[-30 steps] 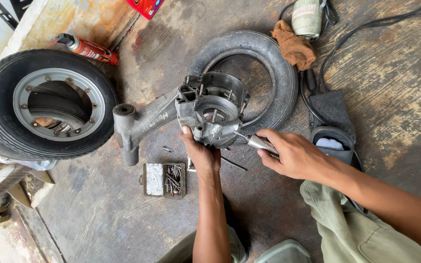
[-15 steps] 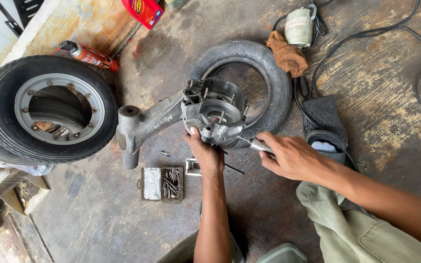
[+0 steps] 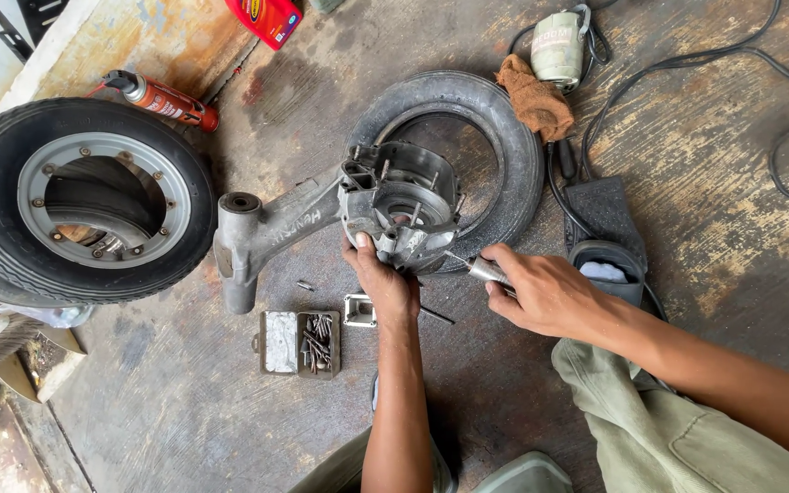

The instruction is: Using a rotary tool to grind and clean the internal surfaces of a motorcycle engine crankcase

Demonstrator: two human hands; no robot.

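Left hand (image 3: 387, 285) gripping near edge of grey metal housing (image 3: 399, 208); right hand (image 3: 541, 290) closed on slim rotary handpiece (image 3: 484, 270), tip at housing rim. Housing propped on bare tyre (image 3: 468, 155) — could rock, tip skidding toward left fingers (image 3: 362, 245). Open bit case (image 3: 300, 342) just below housing — easily knocked.

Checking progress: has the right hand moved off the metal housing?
No. The right hand still holds its tool at the grey housing's lower right edge.

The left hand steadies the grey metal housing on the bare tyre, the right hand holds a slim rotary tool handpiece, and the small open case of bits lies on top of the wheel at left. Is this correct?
Not quite. In the head view the open case of bits lies on the concrete floor near the left hand, not on the wheel. The rest holds.
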